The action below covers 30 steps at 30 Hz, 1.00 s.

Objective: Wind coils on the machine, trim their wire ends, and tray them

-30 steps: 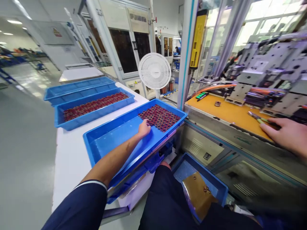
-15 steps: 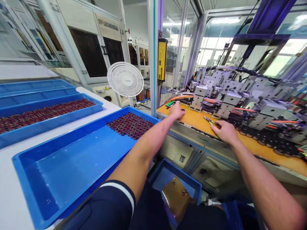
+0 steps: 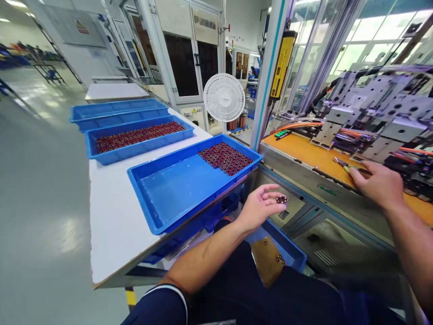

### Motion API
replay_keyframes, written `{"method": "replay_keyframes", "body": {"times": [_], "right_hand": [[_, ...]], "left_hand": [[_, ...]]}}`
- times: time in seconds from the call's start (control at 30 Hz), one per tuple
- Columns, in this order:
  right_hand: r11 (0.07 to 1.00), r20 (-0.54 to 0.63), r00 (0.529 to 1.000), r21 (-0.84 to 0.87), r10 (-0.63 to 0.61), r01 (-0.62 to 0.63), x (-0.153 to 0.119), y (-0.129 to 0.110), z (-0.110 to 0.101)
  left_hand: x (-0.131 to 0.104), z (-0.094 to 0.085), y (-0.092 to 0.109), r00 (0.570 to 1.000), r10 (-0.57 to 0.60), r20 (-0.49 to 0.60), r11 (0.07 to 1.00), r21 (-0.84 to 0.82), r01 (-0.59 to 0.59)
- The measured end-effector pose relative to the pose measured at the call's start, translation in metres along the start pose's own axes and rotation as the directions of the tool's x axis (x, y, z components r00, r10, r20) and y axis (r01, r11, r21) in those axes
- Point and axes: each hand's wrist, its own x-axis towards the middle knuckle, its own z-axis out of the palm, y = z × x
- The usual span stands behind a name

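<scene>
My left hand [image 3: 260, 208] is raised above the gap between the trays and the machine bench. Its thumb and fingertips pinch a small dark round part [image 3: 281, 200] with copper-coloured dots. At the bench, my right hand [image 3: 380, 183] is closed around the handles of a pair of pliers [image 3: 345, 165], whose jaws point left over the orange bench top [image 3: 304, 151]. Just left of the left hand, a blue tray [image 3: 162, 180] holds many similar dark reddish parts [image 3: 226, 158] at its far right end.
A second blue tray [image 3: 111, 155] of parts and another blue tray [image 3: 118, 108] stand behind on the white table [image 3: 111, 230]. Metal machine units [image 3: 338, 115] line the bench. Below is a blue bin [image 3: 297, 257] with a brown sheet [image 3: 267, 262]. A white fan [image 3: 224, 97] stands behind.
My left hand has drawn back from the orange bench top toward me, carrying the small round part. My right hand stays at the pliers. The view has turned left.
</scene>
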Motion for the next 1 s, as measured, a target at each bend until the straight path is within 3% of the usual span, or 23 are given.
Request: {"method": "replay_keyframes", "body": {"times": [0.1, 0.17, 0.2, 0.23, 0.27, 0.33, 0.43, 0.53, 0.7, 0.9, 1.0], "right_hand": [[0.998, -0.099, 0.995, 0.061, -0.029, 0.035, -0.041, -0.052, -0.041], [0.952, -0.174, 0.967, 0.215, -0.183, 0.219, -0.083, -0.096, -0.078], [0.919, -0.132, 0.949, 0.243, -0.287, 0.312, -0.105, -0.118, -0.095], [0.87, -0.011, 0.908, 0.283, -0.419, 0.405, -0.126, -0.137, -0.109], [0.797, 0.025, 0.843, 0.341, -0.537, 0.498, -0.145, -0.153, -0.119], [0.749, 0.078, 0.788, 0.377, -0.611, 0.544, -0.176, -0.172, -0.128], [0.757, 0.17, 0.785, 0.446, -0.596, 0.478, -0.203, -0.171, -0.125], [0.778, 0.251, 0.782, 0.472, -0.57, 0.415, -0.212, -0.161, -0.127], [0.802, 0.258, 0.811, 0.469, -0.526, 0.371, -0.214, -0.163, -0.139], [0.794, 0.291, 0.778, 0.462, -0.557, 0.396, -0.22, -0.16, -0.132], [0.784, 0.331, 0.774, 0.534, -0.54, 0.318, -0.224, -0.159, -0.126]], "left_hand": [[-0.047, -0.018, -0.001, 0.991, 0.124, 0.042, 0.992, 0.003, -0.125], [-0.069, -0.027, 0.0, 0.956, 0.277, 0.095, 0.952, 0.11, -0.287], [-0.078, -0.03, 0.0, 0.93, 0.343, 0.128, 0.917, 0.169, -0.362], [-0.084, -0.033, -0.001, 0.904, 0.395, 0.161, 0.881, 0.213, -0.423], [-0.089, -0.034, -0.002, 0.882, 0.431, 0.191, 0.851, 0.239, -0.468], [-0.095, -0.033, -0.005, 0.854, 0.467, 0.232, 0.818, 0.254, -0.516], [-0.1, -0.027, -0.009, 0.843, 0.466, 0.267, 0.821, 0.224, -0.525], [-0.102, -0.021, -0.012, 0.852, 0.448, 0.273, 0.843, 0.188, -0.504], [-0.103, -0.02, -0.015, 0.833, 0.459, 0.309, 0.818, 0.217, -0.532], [-0.104, -0.023, -0.017, 0.813, 0.479, 0.332, 0.789, 0.243, -0.564], [-0.103, -0.021, -0.017, 0.831, 0.467, 0.302, 0.817, 0.213, -0.536]]}}
